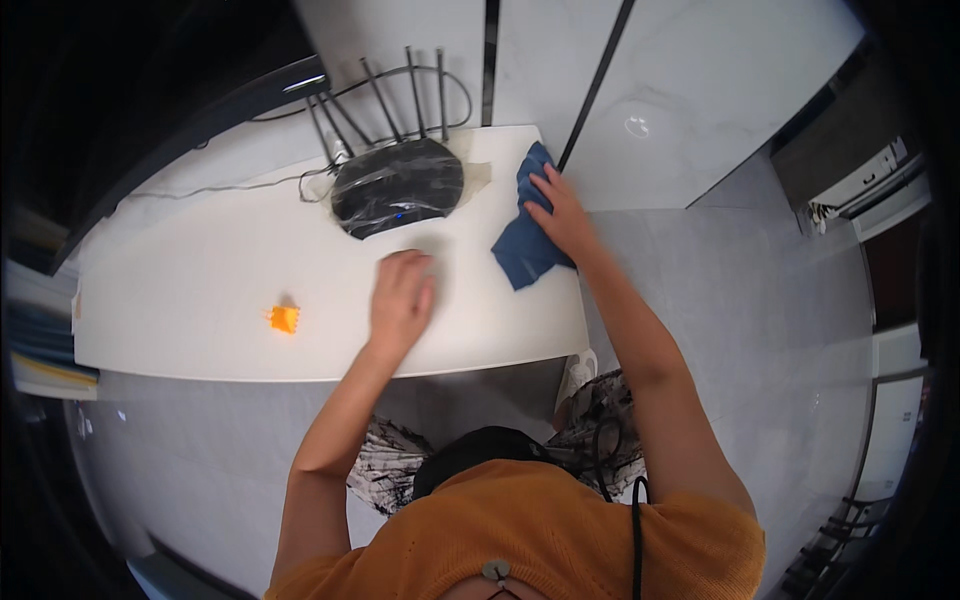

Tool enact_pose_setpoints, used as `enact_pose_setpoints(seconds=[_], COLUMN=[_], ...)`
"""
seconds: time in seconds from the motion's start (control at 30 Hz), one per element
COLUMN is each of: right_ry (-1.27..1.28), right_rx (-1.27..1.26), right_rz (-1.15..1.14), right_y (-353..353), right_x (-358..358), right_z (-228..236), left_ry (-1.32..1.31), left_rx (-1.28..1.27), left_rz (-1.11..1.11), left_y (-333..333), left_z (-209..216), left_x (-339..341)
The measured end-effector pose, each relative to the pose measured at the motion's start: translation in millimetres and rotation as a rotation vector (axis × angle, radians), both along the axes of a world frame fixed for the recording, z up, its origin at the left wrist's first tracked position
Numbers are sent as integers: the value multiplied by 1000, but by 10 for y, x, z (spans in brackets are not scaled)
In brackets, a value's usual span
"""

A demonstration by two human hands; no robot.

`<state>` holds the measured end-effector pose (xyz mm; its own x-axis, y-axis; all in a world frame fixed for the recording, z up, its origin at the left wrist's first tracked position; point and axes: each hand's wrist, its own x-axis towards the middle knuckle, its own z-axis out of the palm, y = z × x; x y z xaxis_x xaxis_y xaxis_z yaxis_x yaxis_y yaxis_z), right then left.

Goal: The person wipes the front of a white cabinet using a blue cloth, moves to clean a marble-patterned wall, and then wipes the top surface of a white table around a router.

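A blue cloth lies rumpled along the right end of the white table, partly over its edge. My right hand presses on the cloth, with its fingers over the upper part. Close to the table's front edge, my left hand is loosely bent, its thumb apart from the fingers. Nothing shows in it, and its fingertips are slightly blurred. Beyond the left hand sits a black router with several upright antennas, wrapped in clear film. To the left, a small orange object rests on the tabletop.
A large black screen overhangs the table at the far left. A thin cable runs along the back to the router. White glossy panels stand behind the table's right end. Grey floor extends on the right.
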<state>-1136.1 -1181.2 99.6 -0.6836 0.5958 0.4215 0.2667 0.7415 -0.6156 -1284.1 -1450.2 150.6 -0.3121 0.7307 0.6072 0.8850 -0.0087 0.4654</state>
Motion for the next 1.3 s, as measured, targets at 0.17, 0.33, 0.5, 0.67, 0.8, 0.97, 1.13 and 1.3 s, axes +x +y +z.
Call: enact_pose_setpoints(seconds=[0.17,0.33,0.5,0.67,0.8,0.97,1.13,1.3], right_ry=[134,521,573,569,592,313,-29,-259], right_rx=[-431,-1199,-1102,-1060,-1044,-761,-580,-540], right_rz=[77,75,197,182,115,-24,-11,163], right_y=[-540,-670,-266,433,688,473,-235,-115], right_x=[558,726,329,-305,-603,-441,87,368], right_z=[193,-168,-156,-352,-718,-1171,-1890,-1114], left_ry=[-12,-32,6,105,250,269,118,87], left_rx=[-142,-235,-311,-369,-399,-367,-331,-336], left_rz=[-271,-308,-290,-212,-174,18,-41,62], left_y=[655,851,866,844,884,985,1314,693], left_z=[9,10,-9,-16,20,-63,-34,-105], left_x=[347,458,415,417,457,758,1371,1411])
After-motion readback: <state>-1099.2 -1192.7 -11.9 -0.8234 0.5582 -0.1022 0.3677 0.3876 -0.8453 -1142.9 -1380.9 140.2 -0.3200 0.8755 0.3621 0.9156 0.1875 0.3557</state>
